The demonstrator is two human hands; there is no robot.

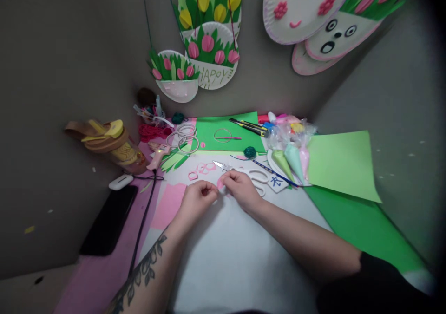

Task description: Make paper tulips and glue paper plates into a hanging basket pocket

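My right hand is closed in a pinch on a small pink paper cutout. Close beside it, my left hand has its thumb and fingers pressed together. Its fingertips come up to the cutout's left edge, and whatever they hold is too small to make out. White-handled scissors lie just behind my right hand, blades pointing left. Several pink paper scraps lie beyond my hands on the white work surface. A larger sheet of pink paper is left of my left hand.
On the left are a cup, a black phone and a pink glue gun with a cord. Craft knives, filled piping bags and light green paper lie right. Paper-plate flower baskets hang behind.
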